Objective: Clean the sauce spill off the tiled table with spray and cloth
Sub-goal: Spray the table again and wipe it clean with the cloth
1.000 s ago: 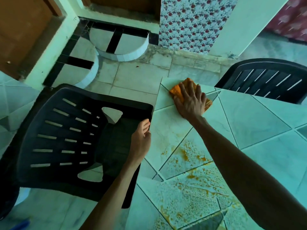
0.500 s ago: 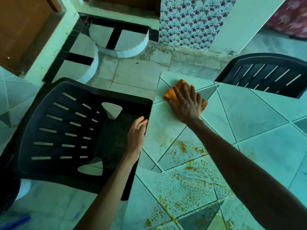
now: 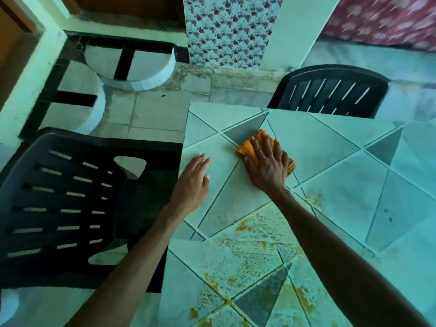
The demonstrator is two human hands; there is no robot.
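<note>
Left of the crumpled orange cloth (image 3: 246,149), the black slatted plastic chair (image 3: 70,208) stands against the pale green tiled worktop (image 3: 330,147). Your left hand (image 3: 192,182) lies flat on a tile just left of the cloth, fingers straight and holding nothing; half a second ago it was at the worktop's edge by the chair. The cloth's long axis runs from far-left to near-right, and it has slid away from the far-left corner. Your right hand (image 3: 266,166) presses it flat, fingers spread, pointing away from you. Orange sauce smears (image 3: 245,226) lie nearer you than the cloth.
</note>
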